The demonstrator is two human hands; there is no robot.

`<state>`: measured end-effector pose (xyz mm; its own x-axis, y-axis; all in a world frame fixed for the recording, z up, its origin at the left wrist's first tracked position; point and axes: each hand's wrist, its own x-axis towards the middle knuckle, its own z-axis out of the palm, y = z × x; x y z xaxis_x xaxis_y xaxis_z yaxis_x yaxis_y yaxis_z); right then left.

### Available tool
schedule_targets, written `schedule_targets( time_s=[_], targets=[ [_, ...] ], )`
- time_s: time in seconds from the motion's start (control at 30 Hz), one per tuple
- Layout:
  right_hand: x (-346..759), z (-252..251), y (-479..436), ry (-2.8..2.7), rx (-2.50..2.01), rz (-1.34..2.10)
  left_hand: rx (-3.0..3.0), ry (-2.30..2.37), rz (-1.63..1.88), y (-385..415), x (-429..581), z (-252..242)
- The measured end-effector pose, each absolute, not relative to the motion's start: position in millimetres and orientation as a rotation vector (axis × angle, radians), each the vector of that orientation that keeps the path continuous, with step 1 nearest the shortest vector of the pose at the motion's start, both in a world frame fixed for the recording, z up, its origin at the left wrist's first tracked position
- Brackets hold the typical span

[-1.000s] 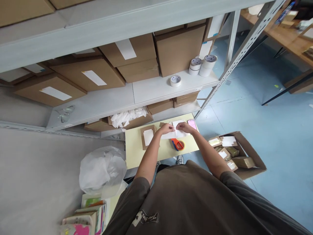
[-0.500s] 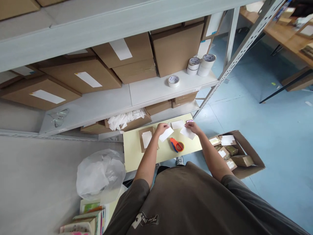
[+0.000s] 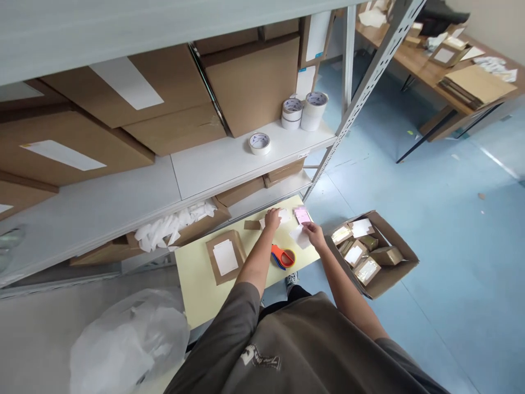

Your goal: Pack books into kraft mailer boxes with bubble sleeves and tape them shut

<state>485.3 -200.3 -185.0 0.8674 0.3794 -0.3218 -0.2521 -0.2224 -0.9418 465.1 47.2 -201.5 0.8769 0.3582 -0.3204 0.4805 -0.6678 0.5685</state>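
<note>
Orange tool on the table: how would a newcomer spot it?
Find the pale yellow table by the grey shelf. Nearer the body than the left hand lies the orange tool. Its blue and yellow parts distinguish it from nearby white paper.

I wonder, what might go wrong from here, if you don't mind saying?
The orange tool lies near the front edge of the yellow table, close to the left forearm, which might knock it off. The right hand seems to hold the white paper by one edge, so it could slip.
</note>
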Motion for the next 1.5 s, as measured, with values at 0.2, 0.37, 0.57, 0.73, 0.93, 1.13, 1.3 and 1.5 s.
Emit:
schedule_targets(
  time_s=[0.2, 0.37, 0.57, 0.73, 0.93, 1.13, 1.3, 1.5],
  targets=[
    [493, -165, -174, -0.202, -1.654, 0.685, 2.186, 0.705, 0.039, 44, 428, -170],
    [499, -123, -133, -0.545, -1.595, 0.86, 1.642, 0.466, -0.154, 55, 373, -125],
    [470, -85, -92, -0.761, -1.684, 0.704, 1.49, 0.679, 0.067, 58, 300, -88],
    [434, -87, -87, -0.543, -1.798, 0.362, 1.132, 0.905, 0.393, 39, 270, -82],
    [407, -88, -83, -0.463, -1.476, 0.824, 1.087, 0.891, 0.359, 34, 250, -78],
    [402, -65, -84, -0.607, -1.473, 0.848, 1.323, 0.832, 0.142, 54, 230, -72],
    [383, -60, -99, -0.509, -1.435, 0.946, 1.242, 0.916, 0.413, 51, 229, -71],
    [361, -63, -108, -0.476, -1.367, 1.016, 1.252, 0.959, 0.433, 45, 229, -70]
  ],
)
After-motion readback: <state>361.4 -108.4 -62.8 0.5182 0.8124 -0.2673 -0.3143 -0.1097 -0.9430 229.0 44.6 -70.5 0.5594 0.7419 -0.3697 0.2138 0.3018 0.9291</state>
